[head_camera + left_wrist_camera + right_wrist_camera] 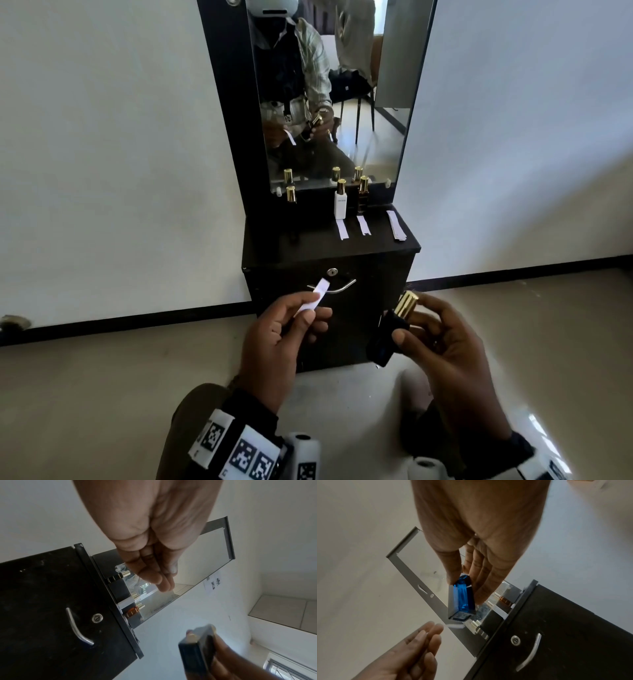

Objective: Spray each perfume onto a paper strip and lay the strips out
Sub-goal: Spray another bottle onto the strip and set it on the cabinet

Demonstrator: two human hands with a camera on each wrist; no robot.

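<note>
My left hand (301,318) pinches a white paper strip (317,296) between thumb and fingers in front of the cabinet door. My right hand (421,329) grips a dark blue perfume bottle (385,337) with a gold cap (406,303), tilted, its cap on. In the right wrist view the bottle (462,596) shows blue glass. On the cabinet top (301,240) stand a white bottle (340,202), a brown bottle (362,195) and a dark bottle (291,196). Two strips (342,229) (363,225) lie in front of the white and brown bottles.
A small pile of spare strips (395,224) lies at the cabinet top's right edge. A mirror (329,96) rises behind the bottles. The cabinet door has a metal handle (337,287) and a lock (332,272). White walls flank the cabinet; beige floor lies below.
</note>
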